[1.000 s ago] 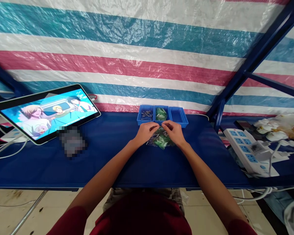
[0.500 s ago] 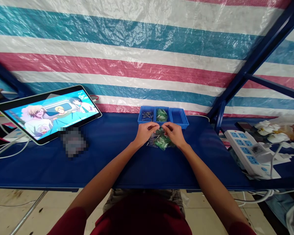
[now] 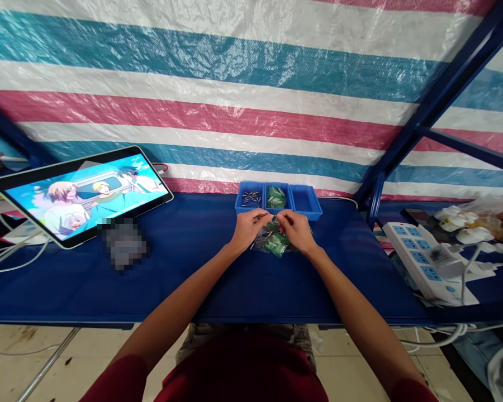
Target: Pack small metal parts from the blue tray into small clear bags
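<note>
Green parts in a clear bag [image 3: 276, 242] lie on the blue tabletop [image 3: 193, 268], under both hands.
Left hand [image 3: 248, 228] and right hand [image 3: 295, 230] meet above it, fingertips pressed together; what each grip pinches cannot be told. Blue tray [image 3: 305, 202] sits just behind.

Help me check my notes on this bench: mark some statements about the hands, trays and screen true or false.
1. Both hands, left hand and right hand, meet over a pile of green parts. True.
2. The blue tray at the right end is full of metal pins. False: it looks bare; the pins lie in the left tray.
3. The tablet lies left of the hands, screen lit. True.
4. The power strip sits left of the tablet. False: it is at the right.
</note>
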### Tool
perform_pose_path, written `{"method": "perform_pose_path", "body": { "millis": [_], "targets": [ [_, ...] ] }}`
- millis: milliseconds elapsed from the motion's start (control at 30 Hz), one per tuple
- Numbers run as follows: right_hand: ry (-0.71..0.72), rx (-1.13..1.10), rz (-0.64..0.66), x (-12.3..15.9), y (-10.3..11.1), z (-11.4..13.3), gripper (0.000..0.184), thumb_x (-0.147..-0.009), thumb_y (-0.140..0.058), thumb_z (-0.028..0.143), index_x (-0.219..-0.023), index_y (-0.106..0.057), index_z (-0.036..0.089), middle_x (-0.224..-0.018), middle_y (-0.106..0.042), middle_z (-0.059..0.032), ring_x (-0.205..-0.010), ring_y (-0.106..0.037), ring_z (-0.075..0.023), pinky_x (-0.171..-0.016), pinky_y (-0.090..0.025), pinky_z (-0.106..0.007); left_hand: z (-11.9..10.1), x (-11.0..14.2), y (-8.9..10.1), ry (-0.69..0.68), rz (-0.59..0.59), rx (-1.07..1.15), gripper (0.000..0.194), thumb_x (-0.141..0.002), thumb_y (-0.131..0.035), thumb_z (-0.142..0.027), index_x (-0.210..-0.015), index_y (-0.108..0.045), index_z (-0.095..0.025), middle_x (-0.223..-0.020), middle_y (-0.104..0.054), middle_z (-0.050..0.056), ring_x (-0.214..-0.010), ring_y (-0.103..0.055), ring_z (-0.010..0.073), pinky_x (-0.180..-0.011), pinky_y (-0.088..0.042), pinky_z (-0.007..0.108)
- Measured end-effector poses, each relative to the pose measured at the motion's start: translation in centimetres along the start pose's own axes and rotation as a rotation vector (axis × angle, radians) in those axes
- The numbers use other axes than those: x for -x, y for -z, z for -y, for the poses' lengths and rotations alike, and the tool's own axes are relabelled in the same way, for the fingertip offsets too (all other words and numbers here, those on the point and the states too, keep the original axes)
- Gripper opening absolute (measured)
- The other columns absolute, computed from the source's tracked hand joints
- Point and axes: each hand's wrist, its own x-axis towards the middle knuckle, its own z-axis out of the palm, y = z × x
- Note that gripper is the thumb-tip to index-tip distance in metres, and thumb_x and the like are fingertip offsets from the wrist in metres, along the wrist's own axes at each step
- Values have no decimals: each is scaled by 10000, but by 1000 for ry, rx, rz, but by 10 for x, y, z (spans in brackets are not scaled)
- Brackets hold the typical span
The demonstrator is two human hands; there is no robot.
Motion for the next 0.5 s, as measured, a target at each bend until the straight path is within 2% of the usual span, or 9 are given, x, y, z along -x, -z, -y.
{"method": "perform_pose_path", "body": {
  "millis": [100,233,367,500],
  "targets": [
    [-4,-4,23,0,0,0,379,-925,-422,493,-708,-551,209,-550,-540,13,-489,-514,-135,-551,-406,-264,0,1,-2,-30,-70,23,320,-827,-623,-465,-823,-721,-161,-839,-739,57,-737,-676,186,-699,-548,289],
    [-25,44,16,0,-1,-2,439,-921,-421,520,-624,-513,209,-505,-500,17,-489,-486,-134,-539,-376,-261,-2,1,-2,-61,-73,22,301,-890,-555,-422,-932,-723,-176,-954,-740,59,-863,-693,199,-789,-558,302],
    [-48,54,-76,-1,0,-6,447,-919,-429,523,-630,-536,199,-506,-492,15,-510,-485,-136,-539,-361,-256,0,0,1,-152,-6,-105,332,-956,-451,-387,-1035,-693,-175,-934,-711,65,-830,-667,166,-764,-530,273],
    [-51,48,-133,-1,1,-7,427,-916,-439,506,-656,-564,191,-526,-497,13,-518,-481,-135,-529,-355,-252,4,-1,2,-250,49,-248,340,-965,-437,-382,-1049,-699,-182,-880,-654,64,-739,-603,140,-699,-486,254]
  ]
}}
